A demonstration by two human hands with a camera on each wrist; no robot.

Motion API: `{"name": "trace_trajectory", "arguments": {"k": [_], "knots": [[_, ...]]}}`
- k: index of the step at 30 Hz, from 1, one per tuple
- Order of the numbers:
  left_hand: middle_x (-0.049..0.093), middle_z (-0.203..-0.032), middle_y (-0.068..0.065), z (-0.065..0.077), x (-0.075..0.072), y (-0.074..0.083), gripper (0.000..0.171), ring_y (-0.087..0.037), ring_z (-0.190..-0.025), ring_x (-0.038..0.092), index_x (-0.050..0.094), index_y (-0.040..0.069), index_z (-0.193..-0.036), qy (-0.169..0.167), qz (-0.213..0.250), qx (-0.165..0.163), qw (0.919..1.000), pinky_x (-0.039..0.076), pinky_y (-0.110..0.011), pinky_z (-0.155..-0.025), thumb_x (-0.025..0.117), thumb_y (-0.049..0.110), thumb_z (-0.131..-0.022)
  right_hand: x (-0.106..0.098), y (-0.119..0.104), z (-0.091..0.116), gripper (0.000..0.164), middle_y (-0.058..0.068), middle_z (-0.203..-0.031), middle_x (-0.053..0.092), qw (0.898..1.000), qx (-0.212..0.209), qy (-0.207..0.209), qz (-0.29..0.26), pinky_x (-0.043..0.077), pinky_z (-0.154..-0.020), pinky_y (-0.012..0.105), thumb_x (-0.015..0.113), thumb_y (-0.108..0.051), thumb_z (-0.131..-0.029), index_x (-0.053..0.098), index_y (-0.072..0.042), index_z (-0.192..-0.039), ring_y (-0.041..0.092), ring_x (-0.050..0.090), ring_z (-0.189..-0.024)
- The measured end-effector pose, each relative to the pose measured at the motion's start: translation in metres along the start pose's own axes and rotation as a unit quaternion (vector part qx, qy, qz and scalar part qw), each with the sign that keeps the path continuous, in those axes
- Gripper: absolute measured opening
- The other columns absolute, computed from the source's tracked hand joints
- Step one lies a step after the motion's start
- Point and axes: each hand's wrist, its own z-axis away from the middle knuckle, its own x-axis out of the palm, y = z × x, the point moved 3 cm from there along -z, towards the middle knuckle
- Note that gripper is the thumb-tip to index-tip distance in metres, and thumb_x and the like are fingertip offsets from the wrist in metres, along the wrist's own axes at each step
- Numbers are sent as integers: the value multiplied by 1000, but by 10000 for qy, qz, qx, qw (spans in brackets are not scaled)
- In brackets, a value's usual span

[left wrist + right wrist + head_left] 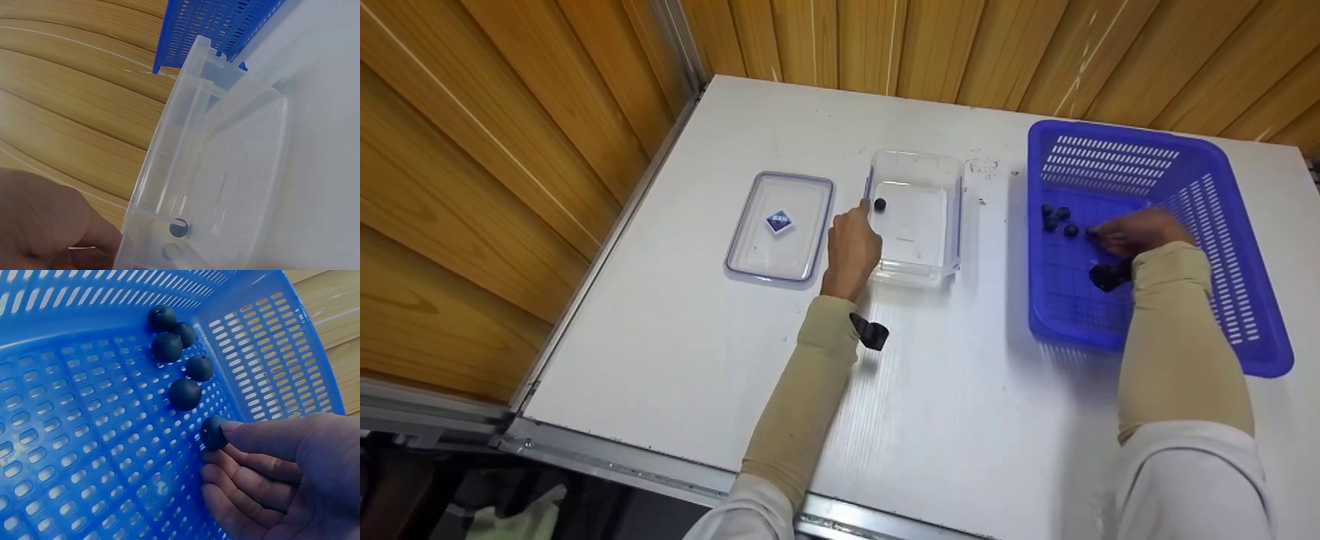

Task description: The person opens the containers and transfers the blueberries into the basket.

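My left hand grips the left wall of a clear plastic food container, which stands without its lid on the white table. Inside it, close to that wall, lies one dark round ball; the left wrist view shows this ball through the clear plastic. Over at the right, my right hand reaches down into a blue plastic basket. Its thumb and fingers pinch a dark ball low over the slotted basket floor. Several more dark balls sit just beyond, towards the basket's corner.
A clear lid with a blue diamond label lies flat to the left of the container. Wood-slat walls border the white table behind and at the left. A metal rail runs along its front edge.
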Motion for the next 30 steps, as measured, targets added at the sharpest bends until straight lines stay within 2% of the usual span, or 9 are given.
{"name": "trace_trajectory", "arguments": {"k": [4, 9, 16, 23, 26, 30], "knots": [[61, -119, -16, 1, 1, 0, 47, -30, -96, 63, 49, 5, -133, 10, 60, -8, 10000, 52, -36, -74, 49, -3, -86, 1, 3, -2, 23, -7, -68, 66, 9996, -98, 5, -279, 52, -67, 21, 61, -20, -89, 69, -21, -67, 6, 63, -65], [61, -118, -16, 1, 1, 0, 46, -29, -92, 65, 49, 2, -132, 56, 16, 129, 9999, 53, -35, -69, 46, -4, -87, 4, 4, 0, 26, -7, -69, 67, 9982, -70, -7, -593, 52, -71, 20, 61, -16, -89, 69, -21, -65, 5, 65, -68], [61, -119, -16, 0, 1, 0, 46, -29, -94, 64, 48, 4, -133, -6, 14, 13, 10000, 53, -34, -70, 47, -3, -88, 5, 4, 2, 25, -7, -69, 67, 9982, -61, 174, -562, 53, -71, 22, 61, -18, -88, 70, -22, -64, 7, 65, -67], [61, -119, -16, 1, 0, 0, 44, -30, -98, 63, 50, 3, -132, 34, 79, 69, 9999, 52, -35, -75, 48, -3, -88, 3, 4, 4, 22, -6, -67, 65, 9979, -80, 350, -540, 53, -68, 22, 64, -18, -86, 69, -21, -65, 7, 64, -65], [60, -119, -16, 1, 0, 1, 44, -30, -99, 62, 50, 3, -132, 21, 117, 62, 9999, 52, -35, -76, 47, -2, -88, 2, 0, 4, 25, -8, -65, 65, 9981, -179, 345, -481, 53, -65, 21, 62, -16, -87, 67, -21, -63, 5, 63, -62], [61, -118, -16, 1, 0, 1, 44, -30, -99, 62, 50, 4, -132, -2, 106, 63, 9999, 52, -35, -76, 47, -2, -88, 2, -10, 4, 32, -10, -64, 66, 9959, -471, 252, -725, 52, -65, 19, 55, -10, -90, 66, -20, -62, 2, 63, -64]]}}
